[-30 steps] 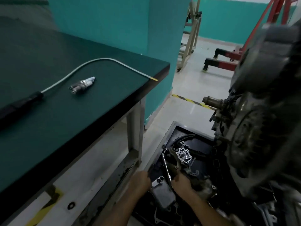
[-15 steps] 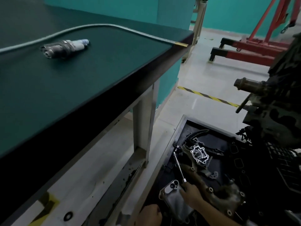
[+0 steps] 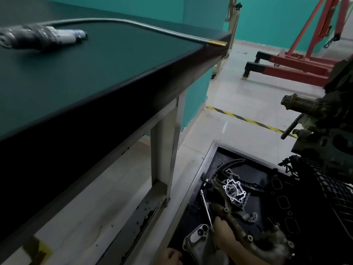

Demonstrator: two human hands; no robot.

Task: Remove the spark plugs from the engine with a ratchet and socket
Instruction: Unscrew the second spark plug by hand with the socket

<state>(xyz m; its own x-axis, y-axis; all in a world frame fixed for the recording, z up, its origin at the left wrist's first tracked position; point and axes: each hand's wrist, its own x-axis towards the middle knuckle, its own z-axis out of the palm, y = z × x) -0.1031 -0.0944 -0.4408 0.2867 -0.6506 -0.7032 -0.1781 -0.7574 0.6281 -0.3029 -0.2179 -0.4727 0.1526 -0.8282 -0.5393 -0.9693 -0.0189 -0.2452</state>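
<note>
step: fetching tool | your right hand (image 3: 224,233) now clamped on the ratchet (image 3: 206,209) in the tray (image 3: 193,190), shifted since a second ago | left hand (image 3: 170,256) off the parts, grip unclear | plug (image 3: 41,37) on worktop (image 3: 114,60) | engine (image 3: 328,134) at right, untouched

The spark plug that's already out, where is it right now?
In the head view the spark plug lies on its side at the upper left, on the green bench top, just beside the flexible metal hose.
</note>
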